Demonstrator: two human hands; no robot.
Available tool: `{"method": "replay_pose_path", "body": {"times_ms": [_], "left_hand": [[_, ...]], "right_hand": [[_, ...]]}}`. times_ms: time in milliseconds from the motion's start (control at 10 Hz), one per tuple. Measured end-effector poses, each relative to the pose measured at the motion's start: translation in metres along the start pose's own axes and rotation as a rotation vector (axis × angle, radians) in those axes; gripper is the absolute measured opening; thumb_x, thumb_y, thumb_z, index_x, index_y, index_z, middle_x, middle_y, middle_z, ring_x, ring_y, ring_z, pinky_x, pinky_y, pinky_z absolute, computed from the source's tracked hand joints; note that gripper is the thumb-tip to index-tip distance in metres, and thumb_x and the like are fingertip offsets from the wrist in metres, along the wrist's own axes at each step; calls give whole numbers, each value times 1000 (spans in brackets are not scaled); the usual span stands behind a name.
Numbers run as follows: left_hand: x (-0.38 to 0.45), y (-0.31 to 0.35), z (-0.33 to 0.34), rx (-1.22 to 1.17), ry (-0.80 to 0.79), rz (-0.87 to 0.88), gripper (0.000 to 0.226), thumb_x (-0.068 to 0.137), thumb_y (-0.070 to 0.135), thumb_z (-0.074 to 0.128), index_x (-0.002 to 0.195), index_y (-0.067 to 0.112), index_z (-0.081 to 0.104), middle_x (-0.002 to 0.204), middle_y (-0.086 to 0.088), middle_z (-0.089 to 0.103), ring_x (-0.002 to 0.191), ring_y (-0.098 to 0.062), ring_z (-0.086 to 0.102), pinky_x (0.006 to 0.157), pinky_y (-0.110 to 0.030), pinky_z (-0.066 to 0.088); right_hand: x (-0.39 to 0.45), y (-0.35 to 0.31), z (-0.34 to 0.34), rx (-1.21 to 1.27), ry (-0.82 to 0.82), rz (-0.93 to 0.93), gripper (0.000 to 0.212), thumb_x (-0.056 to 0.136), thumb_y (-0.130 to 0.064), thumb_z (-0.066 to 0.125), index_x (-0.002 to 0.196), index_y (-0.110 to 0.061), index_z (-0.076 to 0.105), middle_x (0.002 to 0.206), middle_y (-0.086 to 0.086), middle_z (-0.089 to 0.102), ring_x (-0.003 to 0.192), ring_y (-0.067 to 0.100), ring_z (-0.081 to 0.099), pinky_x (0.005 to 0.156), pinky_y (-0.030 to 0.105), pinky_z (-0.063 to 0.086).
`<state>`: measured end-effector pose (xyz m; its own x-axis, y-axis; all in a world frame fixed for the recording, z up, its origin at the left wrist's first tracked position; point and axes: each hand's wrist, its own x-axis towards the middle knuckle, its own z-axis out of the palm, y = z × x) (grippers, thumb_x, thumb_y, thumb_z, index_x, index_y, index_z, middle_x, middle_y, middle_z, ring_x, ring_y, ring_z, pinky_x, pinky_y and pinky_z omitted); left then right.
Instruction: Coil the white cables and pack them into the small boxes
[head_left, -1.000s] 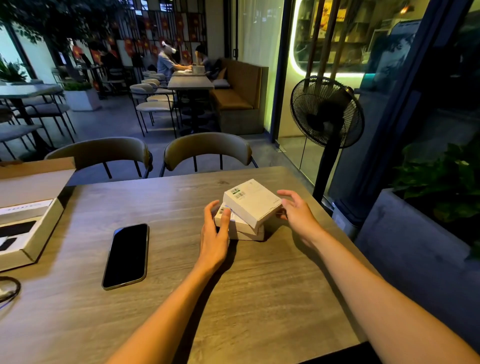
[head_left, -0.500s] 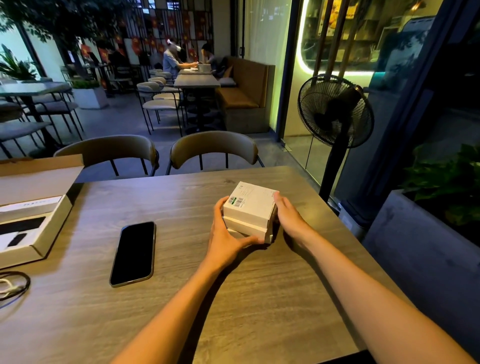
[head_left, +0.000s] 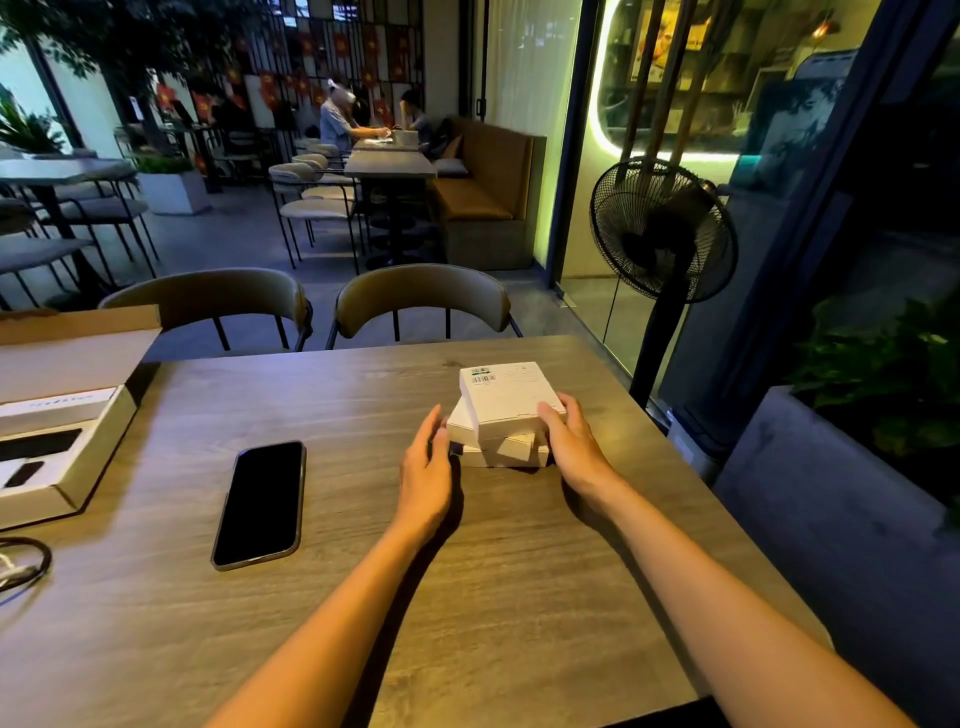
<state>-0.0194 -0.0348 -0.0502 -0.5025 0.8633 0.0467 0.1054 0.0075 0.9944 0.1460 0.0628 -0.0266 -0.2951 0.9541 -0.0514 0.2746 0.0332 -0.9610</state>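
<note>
We are viewing a stack of small white boxes (head_left: 506, 434) that is sitting on the wooden table (head_left: 363, 597), toward its far right part; the top box (head_left: 506, 397), which is carrying a barcode label at its far left corner, is lying skewed over the lower boxes (head_left: 511, 451) rather than squared with them; our right hand (head_left: 571, 441) is grasping the stack at its near right corner, with the thumb lying on the top box and the fingers wrapping round the right side; our left hand (head_left: 427, 467) is resting released beside the stack, its fingers straight and just touching the left edge of the lower boxes; a black phone (head_left: 260, 504) is lying face up on the table, well apart to the left of the hands; an open cardboard carton (head_left: 67, 415) is standing at the table's left edge; a dark cable loop (head_left: 23, 564) is showing at the near left edge; two chairs (head_left: 322, 304) are standing behind the table; a black pedestal fan (head_left: 662, 234) is standing to the right.
</note>
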Motion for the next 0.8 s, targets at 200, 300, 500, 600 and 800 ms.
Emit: {"method": "replay_pose_path", "body": {"times_ms": [200, 300, 500, 600, 800], "left_hand": [[-8, 3, 7, 187, -228, 215, 64, 97, 49, 54, 154, 34, 29, 147, 16, 50, 136, -3, 46, 113, -33, 37], [-1, -6, 8, 280, -122, 288, 69, 91, 36, 70, 151, 31, 38, 140, 14, 58, 132, -5, 52, 113, -41, 42], [-3, -7, 6, 225, 2, 300, 82, 91, 18, 71, 156, 33, 25, 131, 18, 61, 119, 12, 55, 100, -16, 45], [-3, -6, 7, 177, -11, 320, 79, 92, 21, 69, 156, 33, 25, 132, 19, 58, 115, 16, 55, 91, -8, 47], [-5, -10, 4, 82, -8, 300, 63, 100, 16, 54, 153, 41, 30, 150, 7, 46, 132, -3, 48, 106, -32, 47]], "right_hand": [[-10, -5, 14, 49, -91, 16, 68, 105, -55, 37, 161, -37, 4, 166, -3, 30, 152, 22, 28, 123, 44, 22], [-17, -4, 15, 46, -101, -35, 68, 103, -55, 43, 161, -35, 15, 160, -7, 40, 148, 17, 35, 116, 36, 27], [-23, 9, 6, -56, -79, -141, 78, 96, -34, 67, 159, -38, 21, 150, -14, 48, 135, 4, 41, 115, 35, 35], [-26, 9, 4, -95, -58, -143, 75, 98, -37, 64, 160, -36, 22, 155, -10, 48, 145, 15, 41, 119, 48, 37], [-31, 4, -4, -141, -136, -170, 89, 96, -40, 65, 160, -43, 4, 167, -6, 27, 154, 20, 24, 122, 49, 26]]}}
